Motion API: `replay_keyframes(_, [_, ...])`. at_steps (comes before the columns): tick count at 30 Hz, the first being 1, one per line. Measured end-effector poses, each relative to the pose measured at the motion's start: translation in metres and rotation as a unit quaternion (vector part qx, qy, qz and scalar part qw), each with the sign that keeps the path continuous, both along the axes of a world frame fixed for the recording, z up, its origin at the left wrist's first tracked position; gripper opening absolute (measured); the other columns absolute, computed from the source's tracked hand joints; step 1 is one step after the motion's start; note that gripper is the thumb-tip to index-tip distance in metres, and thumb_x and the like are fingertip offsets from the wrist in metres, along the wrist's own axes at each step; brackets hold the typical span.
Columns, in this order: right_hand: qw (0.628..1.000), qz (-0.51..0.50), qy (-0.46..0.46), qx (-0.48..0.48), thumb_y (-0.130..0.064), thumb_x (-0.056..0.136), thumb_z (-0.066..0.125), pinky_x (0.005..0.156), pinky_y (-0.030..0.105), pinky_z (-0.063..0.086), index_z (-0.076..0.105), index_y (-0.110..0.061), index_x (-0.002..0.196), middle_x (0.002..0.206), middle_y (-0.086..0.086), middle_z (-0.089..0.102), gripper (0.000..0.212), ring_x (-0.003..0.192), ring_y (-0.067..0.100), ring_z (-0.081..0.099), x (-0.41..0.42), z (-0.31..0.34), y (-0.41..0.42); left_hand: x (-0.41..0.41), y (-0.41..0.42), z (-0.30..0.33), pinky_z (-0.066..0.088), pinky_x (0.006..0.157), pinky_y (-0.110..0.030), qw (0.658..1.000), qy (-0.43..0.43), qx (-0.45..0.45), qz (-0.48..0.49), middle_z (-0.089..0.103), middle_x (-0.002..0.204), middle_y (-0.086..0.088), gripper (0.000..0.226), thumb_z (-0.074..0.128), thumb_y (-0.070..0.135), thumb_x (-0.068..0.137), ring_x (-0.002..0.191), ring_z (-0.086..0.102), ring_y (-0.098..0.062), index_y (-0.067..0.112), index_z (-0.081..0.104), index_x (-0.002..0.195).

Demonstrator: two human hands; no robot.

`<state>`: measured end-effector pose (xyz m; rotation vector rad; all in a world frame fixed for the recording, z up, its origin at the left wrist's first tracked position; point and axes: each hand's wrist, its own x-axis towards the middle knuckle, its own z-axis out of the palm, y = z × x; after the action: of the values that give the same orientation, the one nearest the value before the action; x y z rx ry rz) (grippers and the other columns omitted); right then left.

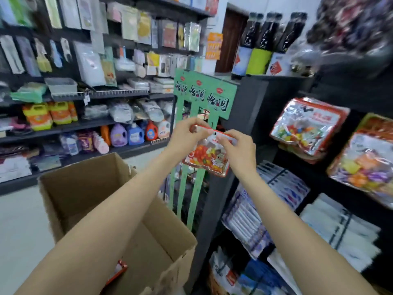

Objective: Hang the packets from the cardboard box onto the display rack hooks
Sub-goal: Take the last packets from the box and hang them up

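- The left hand (187,133) pinches the left end of the packet's red header strip, thumb and fingers curled onto it.
- The right hand (238,147) pinches the right end of the same strip, fingers bent over the top edge.
- The packet (209,156) hangs between both hands in front of the green display rack (204,96), just below its printed headers; its punched hole (the small dark dot near the top middle) faces outward.
- The cardboard box (89,188) stands open below the arms, with at least one more red-edged packet (119,271) visible at its bottom.
- The step in hand looks like threading the hole onto a hook; the hook itself is too blurred to pick out.
- To do it well, I would keep the header strip taut and level between both pinches, so the hole stays open and does not fold.
- Bring the hole straight toward the hook tip, then let the packet slide back along it before loosening either hand.
- Loosening one side early would probably let the packet swing off.
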<state>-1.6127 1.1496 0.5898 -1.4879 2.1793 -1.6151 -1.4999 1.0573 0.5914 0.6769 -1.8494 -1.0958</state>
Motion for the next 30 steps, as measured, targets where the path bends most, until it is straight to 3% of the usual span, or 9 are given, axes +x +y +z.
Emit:
replay_keyframes(3, [0.997,-0.058,0.002,-0.055,-0.025,0.091,0.058,0.068,0.036,0.049,0.066,-0.021,0.08,0.074,-0.007,0.064,0.013,0.073,0.011,0.061,-0.033,0.023,0.024,-0.048,0.02,0.031,0.037,0.051,-0.009,0.999,0.022,-0.025,-0.02,0.053,0.065,0.002,0.007,0.072,0.018,0.08,0.052,0.048,0.002,0.016,0.066,0.083])
replay_keyframes(8, [0.985,-0.135,-0.012,-0.107,-0.032,0.09,0.058,0.078,0.048,0.053,0.069,-0.016,0.098,0.09,0.003,0.07,0.021,0.084,0.025,0.065,-0.086,0.046,0.05,-0.115,0.052,0.066,0.043,0.06,-0.022,0.997,0.046,-0.039,-0.04,0.057,0.067,0.006,0.012,0.074,0.02,0.079,0.062,0.052,-0.012,0.024,0.064,0.073])
replay_keyframes(12, [0.98,-0.169,-0.012,-0.099,-0.03,0.092,0.057,0.083,0.04,0.052,0.07,-0.011,0.099,0.093,0.001,0.069,0.023,0.091,0.018,0.064,-0.118,0.059,0.061,-0.151,0.064,0.077,0.039,0.065,-0.025,0.998,0.048,-0.013,-0.038,0.057,0.072,0.005,0.01,0.073,0.022,0.081,0.07,0.049,-0.013,0.024,0.065,0.074])
replay_keyframes(15, [0.977,-0.189,0.008,-0.095,-0.025,0.093,0.055,0.085,0.032,0.049,0.071,-0.012,0.101,0.101,0.003,0.07,0.022,0.096,0.018,0.063,-0.128,0.066,0.064,-0.167,0.067,0.078,0.047,0.073,-0.031,0.997,0.064,0.018,-0.044,0.061,0.082,0.001,0.013,0.072,0.023,0.082,0.079,0.054,-0.016,0.026,0.063,0.074])
replay_keyframes(17, [0.975,-0.199,0.014,-0.095,-0.024,0.094,0.054,0.085,0.031,0.048,0.07,-0.01,0.1,0.102,0.005,0.07,0.022,0.097,0.02,0.062,-0.131,0.067,0.066,-0.173,0.067,0.077,0.049,0.079,-0.032,0.996,0.066,0.033,-0.048,0.062,0.087,0.0,0.014,0.072,0.023,0.082,0.085,0.057,-0.018,0.027,0.062,0.074])
replay_keyframes(20, [0.976,-0.2,0.019,-0.089,-0.023,0.095,0.052,0.088,0.035,0.05,0.068,-0.012,0.103,0.106,0.006,0.069,0.021,0.099,0.021,0.062,-0.134,0.06,0.069,-0.178,0.067,0.07,0.048,0.075,-0.03,0.996,0.062,0.029,-0.049,0.059,0.082,0.001,0.006,0.071,0.022,0.082,0.079,0.054,-0.016,0.022,0.066,0.081])
replay_keyframes(24, [0.959,-0.24,0.141,-0.051,-0.01,0.095,0.049,0.087,0.027,0.043,0.055,-0.012,0.124,0.123,0.008,0.059,0.029,0.11,0.022,0.056,-0.138,0.056,0.069,-0.189,0.067,0.065,0.047,0.077,-0.026,0.998,0.043,-0.023,-0.027,0.062,0.097,0.001,0.008,0.063,0.014,0.088,0.091,0.057,-0.014,0.016,0.067,0.095])
replay_keyframes(27, [0.92,-0.284,0.271,0.011,0.002,0.088,0.052,0.09,0.033,0.042,0.045,-0.01,0.13,0.13,0.013,0.045,0.045,0.117,0.028,0.045,-0.143,0.056,0.067,-0.204,0.062,0.063,0.048,0.09,-0.035,0.991,-0.034,-0.125,0.013,0.056,0.111,-0.008,0.023,0.056,0.01,0.09,0.103,0.055,-0.022,0.012,0.063,0.111])
replay_keyframes(30, [0.88,-0.319,0.341,0.089,-0.004,0.083,0.062,0.099,0.037,0.039,0.044,-0.008,0.131,0.13,0.015,0.046,0.051,0.12,0.029,0.044,-0.153,0.05,0.062,-0.219,0.056,0.06,0.047,0.092,-0.039,0.987,-0.071,-0.145,0.004,0.05,0.115,-0.005,0.026,0.058,0.018,0.088,0.104,0.052,-0.022,0.016,0.06,0.115])
